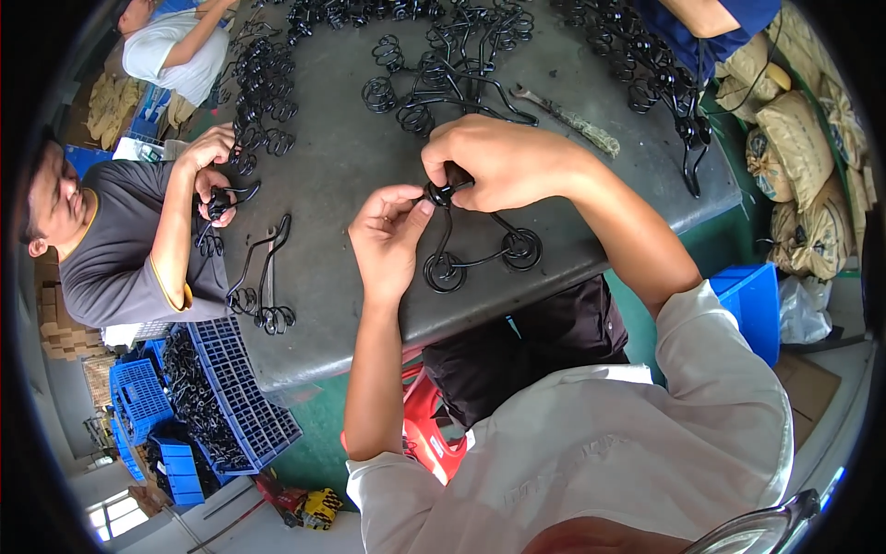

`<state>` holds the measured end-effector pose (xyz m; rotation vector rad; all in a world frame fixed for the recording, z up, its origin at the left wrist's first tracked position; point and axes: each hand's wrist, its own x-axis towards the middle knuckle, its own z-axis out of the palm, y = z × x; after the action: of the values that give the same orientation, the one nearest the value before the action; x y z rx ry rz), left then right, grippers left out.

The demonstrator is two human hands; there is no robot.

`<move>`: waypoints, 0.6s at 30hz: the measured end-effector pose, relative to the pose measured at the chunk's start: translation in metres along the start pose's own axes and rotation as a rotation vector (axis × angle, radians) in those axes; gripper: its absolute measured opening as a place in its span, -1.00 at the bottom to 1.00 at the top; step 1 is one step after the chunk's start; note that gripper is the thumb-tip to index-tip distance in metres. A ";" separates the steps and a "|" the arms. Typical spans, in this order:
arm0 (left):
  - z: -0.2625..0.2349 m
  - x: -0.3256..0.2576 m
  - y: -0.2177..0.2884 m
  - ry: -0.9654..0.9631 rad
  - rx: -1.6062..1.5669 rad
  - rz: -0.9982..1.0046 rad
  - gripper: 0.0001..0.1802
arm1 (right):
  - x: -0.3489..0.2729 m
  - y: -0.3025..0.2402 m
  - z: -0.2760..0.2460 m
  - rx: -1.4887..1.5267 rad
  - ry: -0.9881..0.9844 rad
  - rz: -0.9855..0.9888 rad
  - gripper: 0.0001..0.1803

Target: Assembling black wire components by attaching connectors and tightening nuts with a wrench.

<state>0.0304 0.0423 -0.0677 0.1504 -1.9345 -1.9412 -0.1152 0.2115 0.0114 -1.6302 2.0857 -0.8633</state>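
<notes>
Bare table top (pixel 341 175) lies open left of the hands, bounded by a loose wire piece (pixel 261 277) near the edge, a wire heap (pixel 443 65) and wrench (pixel 568 115) beyond, and a co-worker's hands (pixel 214 171).

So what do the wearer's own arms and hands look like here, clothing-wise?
Both hands, left hand and right hand, are bare: no gloves, and no rings or watch visible. The forearms are uncovered; short white sleeves of a light shirt end at the upper arms.
</notes>
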 end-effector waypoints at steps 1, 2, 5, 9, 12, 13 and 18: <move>0.000 0.001 0.000 0.000 -0.008 0.004 -0.78 | -0.004 0.000 0.002 0.008 0.073 -0.033 -0.75; -0.001 0.002 -0.001 -0.009 -0.003 0.005 -0.79 | -0.008 -0.001 0.005 0.015 0.146 -0.066 -0.73; -0.002 0.004 0.000 -0.030 -0.003 0.010 -0.79 | -0.019 -0.002 0.013 0.081 0.306 -0.065 -0.66; -0.004 0.003 0.004 -0.060 0.003 0.014 -0.80 | -0.034 -0.005 0.028 0.114 0.412 -0.018 -0.60; -0.007 0.003 0.003 -0.097 0.010 0.032 -0.82 | -0.038 -0.005 0.036 0.134 0.437 -0.015 -0.61; -0.008 0.005 0.004 -0.099 0.008 0.038 -0.82 | -0.038 -0.005 0.037 0.141 0.441 -0.013 -0.61; -0.016 0.023 0.017 -0.280 0.143 0.058 -0.86 | -0.029 -0.007 0.026 0.092 0.358 -0.036 -0.65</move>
<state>0.0178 0.0201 -0.0474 -0.1456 -2.2291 -1.8680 -0.0860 0.2323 -0.0062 -1.5604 2.2100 -1.3265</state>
